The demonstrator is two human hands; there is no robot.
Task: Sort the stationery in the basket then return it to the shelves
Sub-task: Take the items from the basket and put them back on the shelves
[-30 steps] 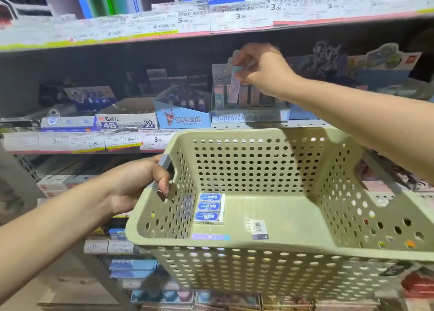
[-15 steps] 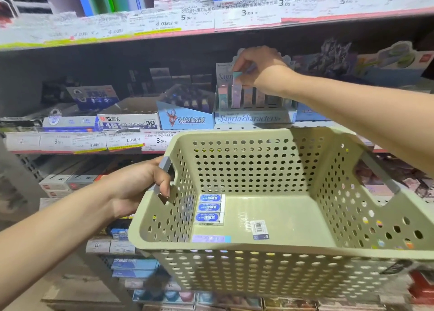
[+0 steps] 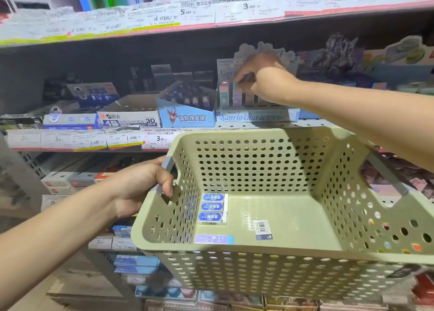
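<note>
Stationery is split between the shelves (image 3: 211, 29) and the green basket (image 3: 258, 275) held out in front of them. The shelves run across the whole view, with price tags (image 3: 159, 138) along their front edges and open boxes of goods behind. The basket is pierced with round holes and has a grey handle (image 3: 165, 172) on each short side. The left hand (image 3: 141, 188) grips the near-left handle, fingers curled round it, and carries the basket tilted slightly toward the shelf.

On the middle shelf stands a pastel display box (image 3: 253, 117) with upright slots, between a blue box (image 3: 187, 117) on its left and blurred goods on its right. The right hand (image 3: 263, 78) reaches over the basket to this display box, its fingertips pinching the top of a slim teal eraser (image 3: 236, 94) that stands upright in a slot just beside a pink eraser (image 3: 224, 93).

Inside the basket, three small blue-labelled erasers (image 3: 212, 208) lie side by side against the left wall. A thin pale eraser (image 3: 213, 239) lies flat near the front wall, and a barcode sticker (image 3: 263, 229) sits on the floor to its right.
</note>
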